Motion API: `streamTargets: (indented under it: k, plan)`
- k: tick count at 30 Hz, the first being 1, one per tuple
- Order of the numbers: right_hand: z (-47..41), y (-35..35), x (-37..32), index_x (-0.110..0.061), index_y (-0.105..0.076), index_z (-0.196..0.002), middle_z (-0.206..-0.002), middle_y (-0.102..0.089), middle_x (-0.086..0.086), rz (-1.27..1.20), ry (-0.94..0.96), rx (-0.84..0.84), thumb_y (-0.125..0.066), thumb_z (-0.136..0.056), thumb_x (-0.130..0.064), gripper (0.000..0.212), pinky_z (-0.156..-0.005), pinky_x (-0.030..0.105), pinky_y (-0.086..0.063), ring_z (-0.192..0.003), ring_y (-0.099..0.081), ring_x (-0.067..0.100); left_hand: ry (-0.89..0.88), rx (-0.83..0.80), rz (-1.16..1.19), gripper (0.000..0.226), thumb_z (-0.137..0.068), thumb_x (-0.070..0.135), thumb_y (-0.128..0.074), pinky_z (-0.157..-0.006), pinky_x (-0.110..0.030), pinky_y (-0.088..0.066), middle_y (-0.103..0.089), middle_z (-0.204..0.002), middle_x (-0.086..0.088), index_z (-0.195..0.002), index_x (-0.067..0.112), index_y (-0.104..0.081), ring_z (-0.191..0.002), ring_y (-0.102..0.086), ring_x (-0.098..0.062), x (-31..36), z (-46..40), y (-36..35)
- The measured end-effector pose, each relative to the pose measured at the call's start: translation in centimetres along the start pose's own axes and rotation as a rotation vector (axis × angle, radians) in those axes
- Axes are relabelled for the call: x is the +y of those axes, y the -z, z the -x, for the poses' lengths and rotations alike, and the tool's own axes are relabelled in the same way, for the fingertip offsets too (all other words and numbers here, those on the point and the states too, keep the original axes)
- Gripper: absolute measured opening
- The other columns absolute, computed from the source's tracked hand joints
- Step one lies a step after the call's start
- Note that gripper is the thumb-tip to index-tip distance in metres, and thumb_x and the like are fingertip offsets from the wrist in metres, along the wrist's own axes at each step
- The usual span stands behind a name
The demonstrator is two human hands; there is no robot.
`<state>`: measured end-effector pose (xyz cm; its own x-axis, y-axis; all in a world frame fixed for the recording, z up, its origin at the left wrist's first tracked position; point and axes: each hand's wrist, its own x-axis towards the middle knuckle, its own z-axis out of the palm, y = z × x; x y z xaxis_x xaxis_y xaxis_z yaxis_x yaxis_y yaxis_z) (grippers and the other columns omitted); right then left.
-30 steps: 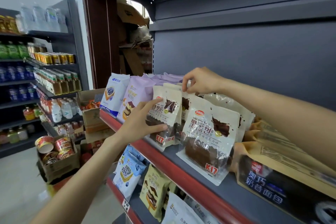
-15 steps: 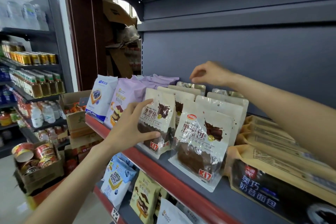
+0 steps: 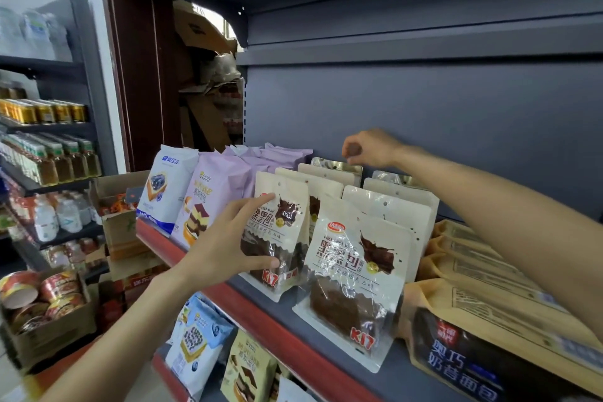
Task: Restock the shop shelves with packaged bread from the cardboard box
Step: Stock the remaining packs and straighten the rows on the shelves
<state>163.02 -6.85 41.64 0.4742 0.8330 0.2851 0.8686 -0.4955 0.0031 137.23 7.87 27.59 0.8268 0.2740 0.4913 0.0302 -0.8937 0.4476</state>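
Bread packs: cream-coloured glossy pouches with a clear crinkled window showing dark brown bread, standing upright in two rows on the grey shelf. I count the front pack of the left row and the front pack of the right row, with more pouches lined up behind each.
Left hand: my left hand holds the front pack of the left row, thumb along its lower edge and fingertips at its upper left corner, fingers curved round its side.
Right hand: my right hand hangs above the rearmost pouches, fingers loosely curled downward and gripping nothing; I see it clear of the foil tops beneath it.
Shelf: flat dark grey metal with a red front lip and a matte grey back panel.
Left neighbours: soft lilac pillow packs printed with layered cake, then a white and blue pack at the shelf end.
Right neighbours: kraft-paper bags lying flat, overlapping, the nearest with a dark printed front panel.
Lower shelf: a pale blue pack and an olive-yellow pack standing upright.
Aisle: an open cardboard box of red-labelled tubs on the floor; bottled drinks on the far shelving.
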Motion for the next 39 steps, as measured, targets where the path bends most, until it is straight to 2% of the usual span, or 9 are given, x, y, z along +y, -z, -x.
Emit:
streamTargets:
  k: [3, 7, 18, 22, 26, 28, 31, 35, 39]
  plan:
    - [-0.2, -1.1, 0.1, -0.017, -0.067, -0.103, -0.093, -0.058, -0.002, 0.010, 0.003, -0.077, -0.067, -0.084, -0.014, 0.018, -0.068, 0.023, -0.040, -0.084, -0.053, 0.017, 0.001, -0.007, 0.003, 0.098, -0.062, 0.052, -0.079, -0.097, -0.028, -0.040, -0.027, -0.145, 0.013, -0.136, 0.057, -0.016, -0.126, -0.037, -0.007, 0.0, 0.0, 0.0]
    - [-0.3, -1.6, 0.4, -0.015, -0.073, -0.091, -0.085, -0.063, -0.001, -0.019, -0.022, -0.019, -0.061, -0.081, 0.001, 0.022, -0.075, 0.025, -0.047, -0.079, -0.057, 0.016, 0.002, -0.005, 0.017, 0.098, -0.062, 0.054, -0.077, -0.098, -0.028, -0.040, -0.027, -0.144, 0.013, -0.139, 0.054, -0.017, -0.127, -0.036, -0.007, -0.1, 0.1, 0.0]
    - [1.1, -1.0, 0.6, -0.016, -0.073, -0.097, -0.084, -0.061, -0.005, 0.035, -0.040, -0.060, -0.057, -0.084, -0.004, 0.024, -0.059, 0.017, -0.037, -0.080, -0.054, 0.011, -0.012, -0.013, 0.005, 0.091, -0.058, 0.067, -0.066, -0.096, -0.032, -0.044, -0.026, -0.145, 0.012, -0.132, 0.061, -0.013, -0.127, -0.038, -0.009, -0.4, 0.0, -0.2]
    - [1.3, -0.5, 0.7, -0.018, -0.072, -0.095, -0.097, -0.070, -0.003, -0.052, 0.024, -0.001, -0.060, -0.089, -0.019, 0.013, -0.072, 0.021, -0.040, -0.088, -0.061, 0.014, -0.027, -0.005, 0.000, 0.092, -0.060, 0.065, -0.068, -0.096, -0.029, -0.043, -0.026, -0.145, 0.011, -0.134, 0.058, -0.013, -0.128, -0.036, -0.008, -0.6, 0.1, -0.3]
    - [2.2, 0.3, -1.2, -0.020, -0.068, -0.098, -0.083, -0.066, -0.012, -0.346, 0.056, -0.095, -0.063, -0.087, -0.037, 0.021, -0.073, 0.022, -0.044, -0.075, -0.059, 0.007, -0.012, -0.002, 0.009, 0.090, -0.062, 0.063, -0.068, -0.095, -0.030, -0.046, -0.026, -0.145, 0.012, -0.134, 0.059, -0.014, -0.128, -0.036, -0.008, -0.5, 0.4, -0.3]
    - [2.3, 0.0, -1.8, -0.019, -0.065, -0.102, -0.078, -0.068, -0.008, -0.286, 0.063, -0.168, -0.071, -0.083, -0.029, 0.022, -0.070, 0.024, -0.046, -0.068, -0.062, 0.010, -0.007, 0.002, 0.002, 0.091, -0.065, 0.057, -0.072, -0.094, -0.028, -0.043, -0.026, -0.145, 0.011, -0.135, 0.057, -0.014, -0.128, -0.037, -0.009, -0.3, 0.4, -0.4]
    - [2.2, -0.4, -2.0, -0.016, -0.066, -0.104, -0.078, -0.069, 0.001, -0.133, 0.051, -0.089, -0.075, -0.078, -0.016, 0.028, -0.071, 0.023, -0.043, -0.068, -0.061, 0.011, -0.004, 0.015, -0.006, 0.092, -0.065, 0.057, -0.071, -0.092, -0.027, -0.042, -0.027, -0.145, 0.009, -0.137, 0.054, -0.015, -0.127, -0.039, -0.011, 0.0, 0.4, -0.5]
    - [2.7, -0.8, -1.9, -0.017, -0.067, -0.105, -0.079, -0.064, 0.001, -0.063, 0.039, -0.004, -0.074, -0.079, -0.015, 0.028, -0.076, 0.026, -0.044, -0.088, -0.061, 0.019, -0.003, 0.025, -0.020, 0.091, -0.068, 0.053, -0.074, -0.086, -0.027, -0.044, -0.027, -0.146, 0.008, -0.139, 0.052, -0.017, -0.126, -0.042, -0.014, 0.2, 0.4, -1.0]
    - [2.8, -0.6, -2.1, -0.016, -0.067, -0.105, -0.089, -0.062, 0.000, -0.109, 0.015, -0.047, -0.073, -0.080, -0.021, 0.026, -0.078, 0.027, -0.043, -0.089, -0.059, 0.018, 0.001, 0.024, -0.003, 0.090, -0.068, 0.054, -0.073, -0.087, -0.027, -0.043, -0.027, -0.146, 0.008, -0.137, 0.053, -0.016, -0.126, -0.041, -0.013, 0.1, 0.5, -0.9]
